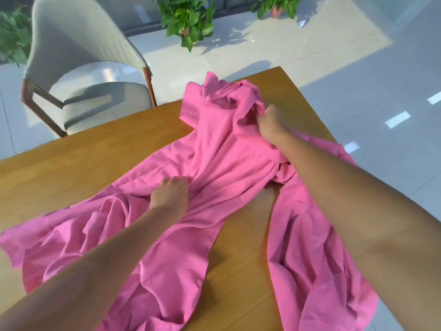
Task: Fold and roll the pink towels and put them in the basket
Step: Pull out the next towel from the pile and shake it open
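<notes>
Where crumpled pink woven cloth (pixel 214 151) sprawls over the smooth wooden tabletop (pixel 71 168), left hand (pixel 170 195) presses flat; right hand (pixel 269 123) grips a bunched fold.

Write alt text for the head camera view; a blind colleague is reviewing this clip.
Two bare hands work crumpled pink fabric spread over a wooden table: the left hand presses its middle, the right hand grips a bunched far end. A grey chair and potted plants stand beyond; no basket shows.

Head view, steeply down, tabletop (pixel 71 173) close
</notes>
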Tool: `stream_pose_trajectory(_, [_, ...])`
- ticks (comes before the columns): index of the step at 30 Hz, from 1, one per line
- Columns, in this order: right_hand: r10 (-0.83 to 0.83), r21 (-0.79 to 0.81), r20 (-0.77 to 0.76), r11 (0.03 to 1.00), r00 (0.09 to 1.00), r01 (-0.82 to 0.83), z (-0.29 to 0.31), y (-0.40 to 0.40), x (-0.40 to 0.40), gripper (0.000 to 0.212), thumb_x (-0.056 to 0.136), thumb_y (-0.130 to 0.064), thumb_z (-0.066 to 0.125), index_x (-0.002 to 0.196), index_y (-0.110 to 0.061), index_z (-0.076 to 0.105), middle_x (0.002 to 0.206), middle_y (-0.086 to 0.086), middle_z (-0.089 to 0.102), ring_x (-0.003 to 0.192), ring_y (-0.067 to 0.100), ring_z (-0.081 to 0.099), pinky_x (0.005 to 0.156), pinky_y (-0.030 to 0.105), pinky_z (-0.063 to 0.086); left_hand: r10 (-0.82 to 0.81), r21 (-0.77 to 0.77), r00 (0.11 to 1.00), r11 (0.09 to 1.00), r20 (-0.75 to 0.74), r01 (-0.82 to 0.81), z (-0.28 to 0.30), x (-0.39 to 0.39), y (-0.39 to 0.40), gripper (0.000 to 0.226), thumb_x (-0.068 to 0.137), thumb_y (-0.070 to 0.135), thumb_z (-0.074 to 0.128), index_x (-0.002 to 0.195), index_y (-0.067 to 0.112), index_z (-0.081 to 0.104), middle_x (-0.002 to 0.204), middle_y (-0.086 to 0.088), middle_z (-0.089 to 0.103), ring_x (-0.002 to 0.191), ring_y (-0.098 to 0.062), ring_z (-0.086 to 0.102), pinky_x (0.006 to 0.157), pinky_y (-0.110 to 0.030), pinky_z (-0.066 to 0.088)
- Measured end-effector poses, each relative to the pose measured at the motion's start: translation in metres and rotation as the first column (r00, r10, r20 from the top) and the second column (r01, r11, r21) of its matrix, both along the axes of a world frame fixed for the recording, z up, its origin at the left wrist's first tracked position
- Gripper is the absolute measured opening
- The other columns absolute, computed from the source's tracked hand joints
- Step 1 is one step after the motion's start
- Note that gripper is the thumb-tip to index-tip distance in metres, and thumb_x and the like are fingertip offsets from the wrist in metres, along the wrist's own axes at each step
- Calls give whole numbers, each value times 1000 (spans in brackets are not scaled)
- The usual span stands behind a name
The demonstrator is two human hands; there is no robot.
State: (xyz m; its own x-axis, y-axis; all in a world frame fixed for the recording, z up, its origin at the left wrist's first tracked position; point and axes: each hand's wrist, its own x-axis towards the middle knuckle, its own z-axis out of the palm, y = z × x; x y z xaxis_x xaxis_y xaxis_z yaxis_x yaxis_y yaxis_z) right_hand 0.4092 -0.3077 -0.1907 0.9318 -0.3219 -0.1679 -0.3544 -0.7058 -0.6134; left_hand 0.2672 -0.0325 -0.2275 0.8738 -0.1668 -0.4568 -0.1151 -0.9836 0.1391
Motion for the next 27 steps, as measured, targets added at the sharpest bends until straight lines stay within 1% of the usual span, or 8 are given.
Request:
stream_pose_trajectory(4, [-180,-30,151,982,972,186,35,-42,11,11,95,-20,52,95,-19,63,91,3,68,82,26,59,62,27,35,-62,75,996,995,-57,67,3,4,4,27,100,13,46,126,16,56,117,-5,64,107,-28,64,78,-38,54])
stream_pose_trajectory(7, [-183,-259,213,936,960,236,45,-58,24,23,92,-15,57,115,-13,56,113,10,67,101,32,64,78,39,48,-103,157,979,979,-173,131,7,9,8,22,98,19,51,119,13,58,100,-3,61,95,-25,62,72,-34,49])
stream_pose_trajectory(9, [-123,-326,138,931,983,162,41,-52,26,47,92,-25,63,133,-12,44,127,13,58,113,35,60,85,43,48,-112,176,969,973,-219,152,11,12,13,23,95,26,56,114,14,58,94,-1,58,90,-24,60,70,-33,47])
stream_pose_trajectory(11, [35,-348,-31,937,999,-43,25,-40,20,65,90,-32,67,142,-10,33,134,18,50,120,37,53,89,43,46,-117,187,960,968,-253,167,13,13,20,25,91,30,59,111,16,58,86,4,55,84,-22,57,66,-31,44])
stream_pose_trajectory(15, [218,-393,-377,842,900,-369,-13,-23,-7,82,90,-36,64,155,-19,17,155,19,31,142,39,30,110,54,37,-109,189,948,967,-298,171,17,13,37,30,89,40,61,109,17,57,81,6,52,81,-21,58,61,-30,44])
stream_pose_trajectory(18, [195,-407,-359,848,913,-341,-23,-15,-18,96,88,-47,66,156,-30,0,162,14,17,149,40,11,112,68,26,-92,168,942,974,-324,153,21,11,52,23,88,38,63,94,19,52,80,5,55,76,-19,59,61,-30,47])
stream_pose_trajectory(21, [157,-413,-379,853,912,-318,-28,-12,-17,110,82,-47,76,156,-31,-4,163,17,14,149,43,12,113,70,23,-60,161,936,979,-347,122,23,9,69,11,90,23,63,89,15,55,76,3,62,71,-18,66,59,-31,55])
stream_pose_trajectory(27, [4,-486,-368,852,930,-196,-44,-14,-18,82,89,-21,69,153,-24,17,155,16,32,145,38,25,108,64,35,64,307,932,950,-357,53,27,3,120,21,96,6,59,116,4,62,97,-7,72,90,-22,72,76,-32,61])
